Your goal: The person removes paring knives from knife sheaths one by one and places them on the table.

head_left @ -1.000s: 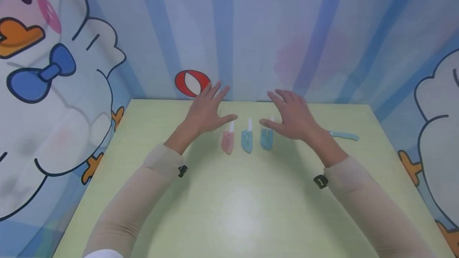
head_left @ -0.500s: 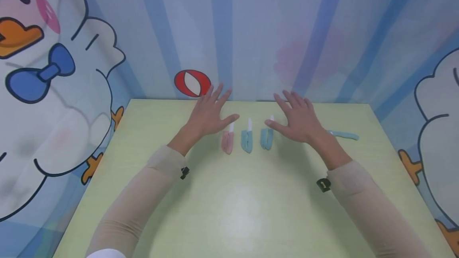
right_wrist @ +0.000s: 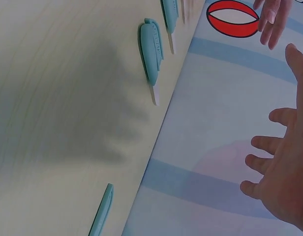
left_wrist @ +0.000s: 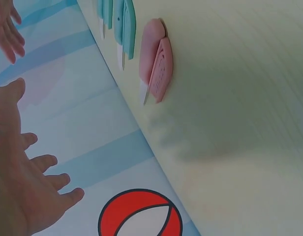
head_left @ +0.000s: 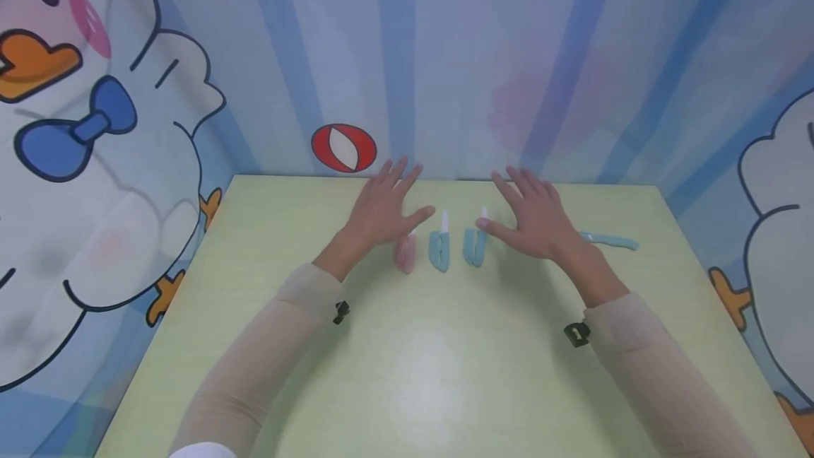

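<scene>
Both hands hover over the far part of the table with fingers spread and nothing held. My left hand [head_left: 380,212] is nearest the pink folding knife [head_left: 405,254], its thumb overlapping the knife's white blade in the head view. Beside that knife lies a blue-green folding knife [head_left: 439,251], blade pointing to the back. A second blue-green folding knife [head_left: 473,247] lies to its right, where the thumb of my right hand [head_left: 534,221] overlaps it near the blade. The left wrist view shows the pink knife [left_wrist: 156,61] resting flat, apart from the left hand [left_wrist: 28,182].
Another blue-green knife [head_left: 612,240] lies to the right of the right hand, its left end hidden behind the wrist. A pale yellow-green table [head_left: 432,359] ends at a printed backdrop [head_left: 445,76] with cartoon figures, which stands along the back and sides.
My left hand has shifted right and a little nearer, now covering much of the pink knife's blade. The right hand has drifted slightly right and nearer. The knives lie where they were.
</scene>
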Action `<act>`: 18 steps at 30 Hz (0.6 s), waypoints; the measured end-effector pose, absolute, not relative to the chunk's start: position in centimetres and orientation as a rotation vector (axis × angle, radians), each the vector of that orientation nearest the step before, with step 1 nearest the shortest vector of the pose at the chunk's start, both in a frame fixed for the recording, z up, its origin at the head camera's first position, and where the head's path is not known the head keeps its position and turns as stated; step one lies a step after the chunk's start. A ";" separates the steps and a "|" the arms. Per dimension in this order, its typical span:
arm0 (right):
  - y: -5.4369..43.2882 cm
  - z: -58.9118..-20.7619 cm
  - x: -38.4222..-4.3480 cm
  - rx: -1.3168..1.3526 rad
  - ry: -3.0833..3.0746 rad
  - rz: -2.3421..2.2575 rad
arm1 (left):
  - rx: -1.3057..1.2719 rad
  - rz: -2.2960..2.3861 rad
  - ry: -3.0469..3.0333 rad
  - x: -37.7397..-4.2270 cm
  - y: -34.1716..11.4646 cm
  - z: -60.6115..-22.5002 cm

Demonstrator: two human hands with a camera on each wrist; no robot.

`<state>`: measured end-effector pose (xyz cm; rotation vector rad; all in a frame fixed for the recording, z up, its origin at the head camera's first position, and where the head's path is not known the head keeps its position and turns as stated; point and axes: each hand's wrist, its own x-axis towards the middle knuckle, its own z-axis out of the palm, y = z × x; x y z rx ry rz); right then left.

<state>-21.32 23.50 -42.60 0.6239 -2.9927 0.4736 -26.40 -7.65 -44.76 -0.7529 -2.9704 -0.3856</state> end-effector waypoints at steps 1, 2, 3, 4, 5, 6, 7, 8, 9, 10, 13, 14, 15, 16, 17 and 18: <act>23.6 -42.7 -21.3 0.623 -2.989 0.478 | -0.757 -0.386 -2.977 -26.4 -7.5 -44.8; 23.7 -42.8 -21.3 0.623 -2.982 0.481 | -0.759 -0.394 -2.982 -26.3 -7.3 -44.8; 23.8 -42.9 -21.4 0.621 -2.975 0.483 | -0.760 -0.397 -2.986 -26.2 -7.1 -44.9; 23.9 -43.0 -21.4 0.620 -2.969 0.488 | -0.760 -0.406 -2.990 -26.2 -6.9 -45.0; 24.0 -43.2 -21.4 0.616 -2.961 0.491 | -0.762 -0.425 -2.989 -26.1 -6.6 -45.0; 24.2 -43.3 -21.5 0.613 -2.951 0.494 | -0.765 -0.443 -2.982 -26.0 -6.4 -45.1; 24.4 -43.4 -21.5 0.610 -2.945 0.497 | -0.769 -0.464 -2.974 -25.9 -6.1 -45.2; 24.6 -43.5 -21.5 0.607 -2.942 0.500 | -0.773 -0.484 -2.961 -25.8 -5.8 -45.3; 24.8 -43.5 -21.5 0.606 -2.940 0.507 | -0.775 -0.499 -2.944 -25.8 -5.6 -45.4; 25.0 -43.5 -21.4 0.606 -2.941 0.511 | -0.779 -0.518 -2.926 -25.7 -5.3 -45.5; 25.6 -43.4 -21.4 0.607 -2.938 0.524 | -0.778 -0.565 -2.871 -25.7 -4.5 -45.6; 25.8 -43.3 -21.4 0.605 -2.936 0.527 | -0.776 -0.580 -2.858 -25.7 -4.3 -45.5; 26.0 -43.2 -21.4 0.600 -2.937 0.532 | -0.774 -0.590 -2.847 -25.7 -4.0 -45.4; 26.2 -43.0 -21.4 0.596 -2.936 0.536 | -0.774 -0.595 -2.842 -25.7 -3.7 -45.3; 26.4 -42.9 -21.5 0.593 -2.933 0.537 | -0.774 -0.605 -2.837 -25.6 -3.5 -45.1; 26.6 -42.8 -21.5 0.590 -2.932 0.539 | -0.775 -0.607 -2.835 -25.6 -3.2 -44.9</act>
